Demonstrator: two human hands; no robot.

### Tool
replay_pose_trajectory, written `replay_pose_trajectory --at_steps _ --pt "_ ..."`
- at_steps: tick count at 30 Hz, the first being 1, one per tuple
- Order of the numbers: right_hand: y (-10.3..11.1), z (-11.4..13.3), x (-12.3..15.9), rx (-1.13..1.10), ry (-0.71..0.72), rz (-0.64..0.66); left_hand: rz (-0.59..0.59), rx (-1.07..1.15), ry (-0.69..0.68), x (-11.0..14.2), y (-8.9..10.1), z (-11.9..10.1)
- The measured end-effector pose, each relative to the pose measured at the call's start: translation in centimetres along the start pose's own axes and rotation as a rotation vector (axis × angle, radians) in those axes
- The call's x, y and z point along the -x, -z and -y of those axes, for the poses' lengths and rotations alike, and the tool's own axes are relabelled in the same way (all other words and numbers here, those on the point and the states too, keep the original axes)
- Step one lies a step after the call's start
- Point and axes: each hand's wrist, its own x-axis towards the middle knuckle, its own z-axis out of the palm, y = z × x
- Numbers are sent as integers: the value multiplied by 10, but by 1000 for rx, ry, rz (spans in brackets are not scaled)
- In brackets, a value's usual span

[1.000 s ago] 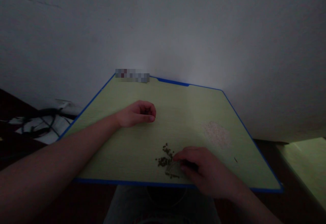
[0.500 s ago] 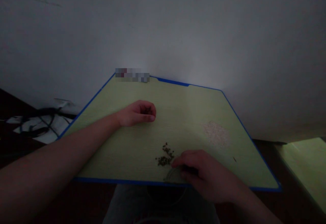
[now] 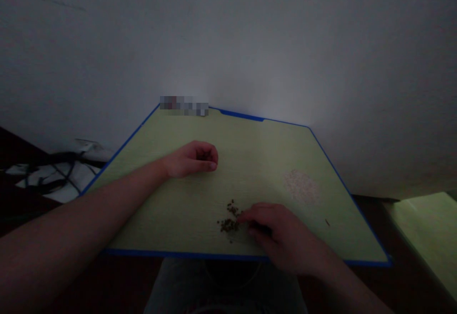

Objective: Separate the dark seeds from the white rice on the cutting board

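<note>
My right hand (image 3: 280,238) is at the front of the yellow-green table (image 3: 171,214), its forefinger touching a small heap of dark grains (image 3: 229,224). A faint, clear curved thing (image 3: 234,237) shows below the fingertip, seemingly held by this hand; its kind cannot be made out. My left hand (image 3: 196,159) rests on the table farther back, its fingers curled round. Something dark shows inside the curl, too dim to name. A spread of pale, rice-like grains (image 3: 303,187) lies to the right of my right hand.
A blurred-out packet (image 3: 184,106) lies at the far left corner against the wall (image 3: 235,33). A small thin brown piece (image 3: 327,222) lies on the right. Black cables (image 3: 53,166) are beside the table's left edge. Blue edging (image 3: 171,254) runs round the tabletop.
My right hand dipped toward the front edge with the clear thing, then came back up to the dark grains. A few dark grains near the front edge are gone from there. My left hand stayed put.
</note>
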Motion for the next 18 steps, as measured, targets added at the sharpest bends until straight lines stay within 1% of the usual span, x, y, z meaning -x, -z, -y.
replay_pose_trajectory --at_steps 5,7,13,16,18 --pt "-1 1 -3 19 41 81 1 19 -10 0 0 2" --pt "-1 0 0 12 46 90 7 19 -7 -1 1 2" --pt "-3 -5 11 -25 44 46 4 6 1 -1 0 0" --pt "-2 -8 20 -25 13 35 4 11 -3 -1 0 0" --pt "0 -10 27 -10 -16 4 5 15 -3 -1 0 0"
